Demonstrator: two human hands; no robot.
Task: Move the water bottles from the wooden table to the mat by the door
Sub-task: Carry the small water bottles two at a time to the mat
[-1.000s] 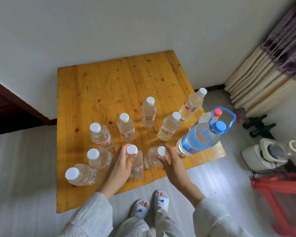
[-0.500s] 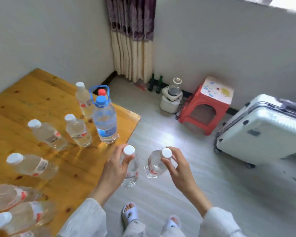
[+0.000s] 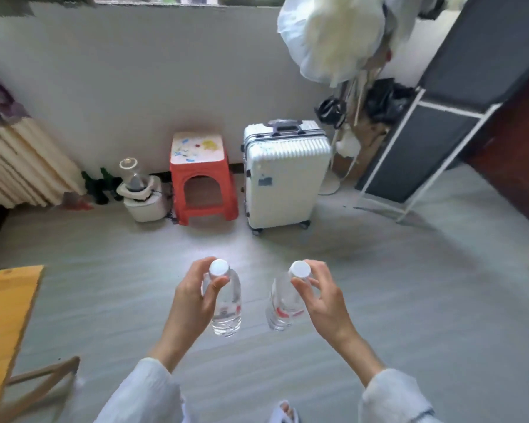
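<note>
Each of the hands grips a water bottle by its white-capped neck over the grey floor: left hand on the left bottle, right hand on the right bottle. Only the wooden table's corner shows, cut off at left; labels blur.

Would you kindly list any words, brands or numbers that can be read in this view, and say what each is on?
None can be read.
Left bottle, in the left hand: red-marked label, blurred.
Right bottle, in the right hand: red-marked label, blurred.
Suitcase: blue sticker, illegible.
Red stool: coloured shapes on top, no text discernible.
</note>
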